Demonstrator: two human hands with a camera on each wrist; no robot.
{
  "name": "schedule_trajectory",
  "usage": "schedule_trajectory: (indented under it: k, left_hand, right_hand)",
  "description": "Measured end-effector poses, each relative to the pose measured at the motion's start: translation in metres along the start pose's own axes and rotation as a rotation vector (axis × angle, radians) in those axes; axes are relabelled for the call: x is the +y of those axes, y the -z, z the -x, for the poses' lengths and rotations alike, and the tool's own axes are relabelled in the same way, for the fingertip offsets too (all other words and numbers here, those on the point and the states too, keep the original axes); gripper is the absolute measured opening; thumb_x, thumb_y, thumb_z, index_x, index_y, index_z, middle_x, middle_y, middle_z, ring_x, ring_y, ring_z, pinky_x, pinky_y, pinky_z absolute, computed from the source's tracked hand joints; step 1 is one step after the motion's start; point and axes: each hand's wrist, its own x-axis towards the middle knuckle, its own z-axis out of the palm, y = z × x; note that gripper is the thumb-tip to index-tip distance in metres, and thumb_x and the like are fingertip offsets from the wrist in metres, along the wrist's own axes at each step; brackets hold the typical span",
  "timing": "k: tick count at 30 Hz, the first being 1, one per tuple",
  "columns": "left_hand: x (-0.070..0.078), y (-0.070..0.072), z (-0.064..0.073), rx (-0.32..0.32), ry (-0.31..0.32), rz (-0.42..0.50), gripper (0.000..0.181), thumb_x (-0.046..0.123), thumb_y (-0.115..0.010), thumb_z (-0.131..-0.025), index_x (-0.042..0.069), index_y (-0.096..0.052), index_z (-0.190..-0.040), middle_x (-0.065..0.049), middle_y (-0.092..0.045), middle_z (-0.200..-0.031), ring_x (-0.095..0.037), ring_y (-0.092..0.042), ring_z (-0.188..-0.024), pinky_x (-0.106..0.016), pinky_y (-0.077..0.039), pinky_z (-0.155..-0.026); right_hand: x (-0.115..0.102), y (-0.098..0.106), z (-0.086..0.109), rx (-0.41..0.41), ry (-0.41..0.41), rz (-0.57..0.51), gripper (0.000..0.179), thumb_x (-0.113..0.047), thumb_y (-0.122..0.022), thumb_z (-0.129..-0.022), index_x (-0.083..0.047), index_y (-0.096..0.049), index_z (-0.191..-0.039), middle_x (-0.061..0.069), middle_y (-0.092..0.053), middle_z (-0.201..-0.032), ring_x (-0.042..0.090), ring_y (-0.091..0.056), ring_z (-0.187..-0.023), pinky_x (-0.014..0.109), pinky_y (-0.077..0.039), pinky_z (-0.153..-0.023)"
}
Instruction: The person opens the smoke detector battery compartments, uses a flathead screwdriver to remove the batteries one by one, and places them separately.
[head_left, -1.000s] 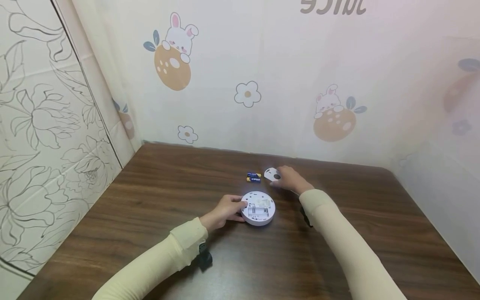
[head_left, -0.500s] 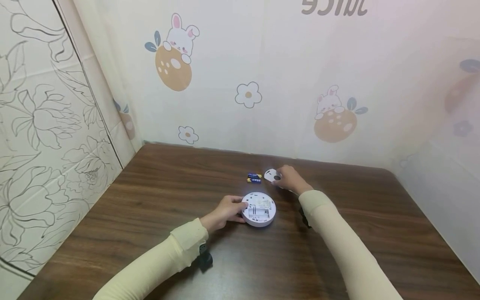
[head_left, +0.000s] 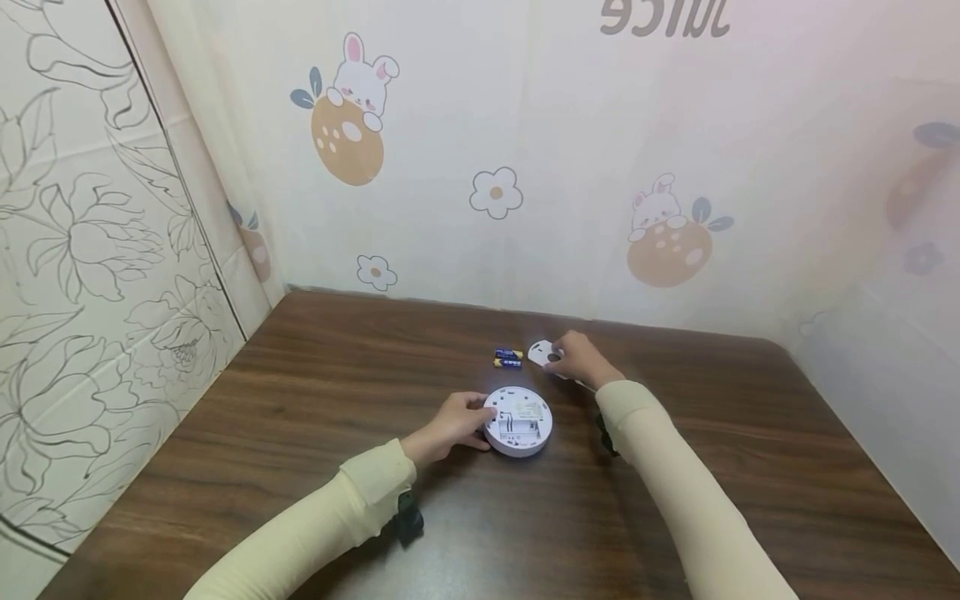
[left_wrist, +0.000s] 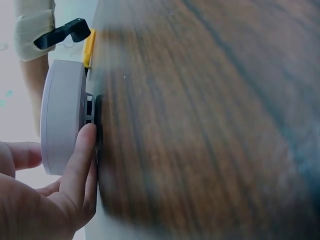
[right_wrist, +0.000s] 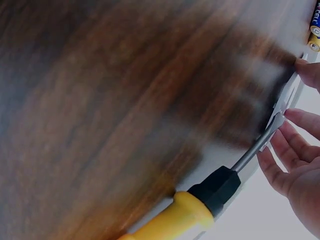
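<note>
My left hand (head_left: 450, 427) grips a round white smoke detector (head_left: 528, 406) by its left side, thumb on top and fingers below. The detector lies back up on the table, its rectangular battery compartment uncovered. In the left wrist view the detector (left_wrist: 62, 117) shows edge-on between thumb and fingers. Farther back, my right hand (head_left: 581, 360) pinches a thin white mounting plate (head_left: 538, 352) with cut-outs, lying low at the tabletop. Seen from the right wrist, thumb and fingertips are at the plate's edges, and a yellow-handled screwdriver (right_wrist: 172, 220) has its tip close to the fingers.
Two blue and yellow batteries (head_left: 508, 358) lie side by side, left of the plate and behind the detector. The brown wood-grain table (head_left: 337, 367) meets a printed curtain (head_left: 435, 125) along its back edge. A patterned panel (head_left: 97, 250) stands at the left.
</note>
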Motion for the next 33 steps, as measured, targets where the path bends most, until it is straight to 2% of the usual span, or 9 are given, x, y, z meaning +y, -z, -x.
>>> schedule_trajectory:
  k: [6, 12, 16, 19, 28, 33]
  left_hand:
    - [0.003, 0.0, 0.004, -0.003, 0.034, 0.012, 0.045, 0.005, -0.054, -0.095, -0.013, -0.042, -0.134, -0.021, -0.059, -0.102, -0.024, -0.061, -0.078, -0.037, -0.06, -0.061]
    - [0.003, 0.001, 0.009, -0.001, 0.058, 0.003, 0.045, 0.006, -0.055, -0.094, -0.012, -0.042, -0.134, -0.019, -0.057, -0.101, -0.024, -0.06, -0.08, -0.035, -0.059, -0.061]
    - [0.003, 0.002, 0.014, -0.006, 0.054, 0.007, 0.047, 0.006, -0.055, -0.094, -0.012, -0.041, -0.134, -0.02, -0.057, -0.102, -0.026, -0.06, -0.082, -0.035, -0.06, -0.061]
    - [0.002, 0.003, 0.018, -0.007, 0.054, 0.009, 0.047, 0.007, -0.056, -0.094, -0.012, -0.041, -0.135, -0.021, -0.056, -0.103, -0.027, -0.06, -0.085, -0.036, -0.06, -0.062]
    - [-0.002, 0.004, 0.03, -0.047, 0.034, 0.029, 0.048, 0.006, -0.056, -0.093, -0.013, -0.039, -0.134, -0.023, -0.058, -0.1, -0.028, -0.061, -0.085, -0.037, -0.06, -0.063]
    - [-0.003, 0.006, 0.043, -0.062, 0.036, 0.022, 0.049, 0.005, -0.056, -0.092, -0.013, -0.038, -0.133, -0.024, -0.059, -0.104, -0.028, -0.062, -0.088, -0.038, -0.06, -0.064]
  right_hand:
    - [0.0, 0.0, -0.002, 0.007, -0.009, 0.019, 0.02, -0.015, -0.076, -0.077, 0.0, -0.063, -0.073, 0.002, -0.046, -0.059, 0.018, -0.044, -0.056, 0.026, -0.038, -0.052]
    - [-0.003, 0.005, 0.0, 0.033, 0.036, 0.019, 0.019, -0.013, -0.075, -0.076, 0.003, -0.065, -0.076, 0.007, -0.05, -0.063, 0.021, -0.046, -0.06, 0.03, -0.041, -0.054]
    - [-0.008, 0.009, 0.003, 0.052, 0.061, 0.033, 0.031, -0.014, -0.075, -0.077, 0.01, -0.068, -0.095, 0.018, -0.061, -0.084, 0.027, -0.053, -0.076, 0.039, -0.049, -0.071]
    - [-0.012, 0.013, 0.005, 0.056, 0.068, 0.035, 0.043, -0.016, -0.074, -0.077, 0.014, -0.065, -0.107, 0.024, -0.061, -0.099, 0.031, -0.054, -0.089, 0.045, -0.049, -0.083]
    - [-0.025, 0.024, 0.017, 0.088, 0.062, -0.062, 0.044, -0.014, -0.076, -0.075, 0.012, -0.065, -0.109, 0.021, -0.061, -0.102, 0.031, -0.055, -0.094, 0.045, -0.049, -0.085]
    - [-0.036, 0.029, 0.028, 0.088, 0.13, -0.052, 0.045, -0.015, -0.077, -0.074, 0.011, -0.065, -0.109, 0.021, -0.063, -0.104, 0.032, -0.057, -0.096, 0.046, -0.05, -0.086]
